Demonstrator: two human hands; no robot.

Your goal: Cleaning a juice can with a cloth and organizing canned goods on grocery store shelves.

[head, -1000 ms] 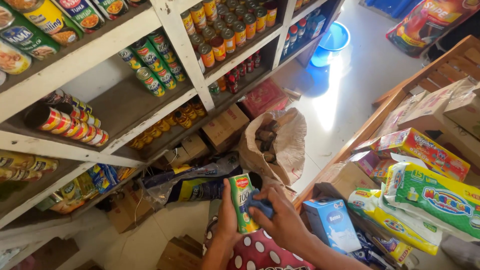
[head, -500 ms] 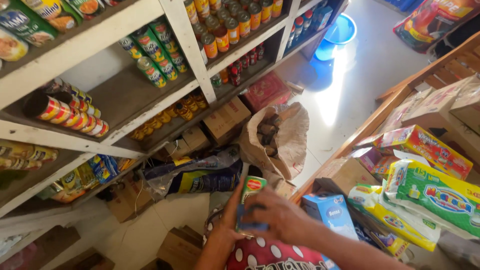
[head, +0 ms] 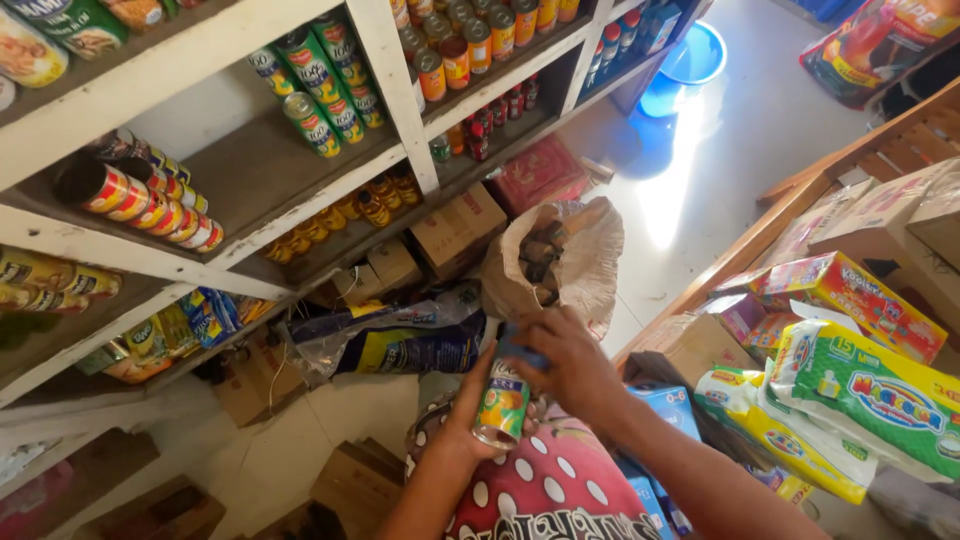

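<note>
Head view: The can [head: 503, 402] could slip and fall. It is a small can with an orange fruit picture on it, and it is up in the air, low in the middle, above a red cloth with white dots [head: 560, 485]. Nothing is under it to catch it but that cloth and the floor [head: 300, 440]. The left hand [head: 478, 415] only holds it from below and from the side, so a bump could tip it out. The can is leaning a little, with its top toward the shelves.

The blue cloth [head: 520, 352] could slip off too. It sits on top of the can, and the right hand [head: 570, 365] presses it there. If that hand pushes too hard, the can could pop out of the left hand. A round can that falls here could roll under the wooden shelf [head: 250, 185] or hit the brown paper sack [head: 575, 265] just beyond the hands.

Now the grip. The left hand's grip is curled about halfway round the can's lower part, fingers touching it. The right hand's grip is closed over the blue cloth at the can's top. I cannot tell how tight either one is.

More cans [head: 320, 95] lie on the shelf, well apart from the hands. Bright packs [head: 870, 385] are piled to the right.
</note>
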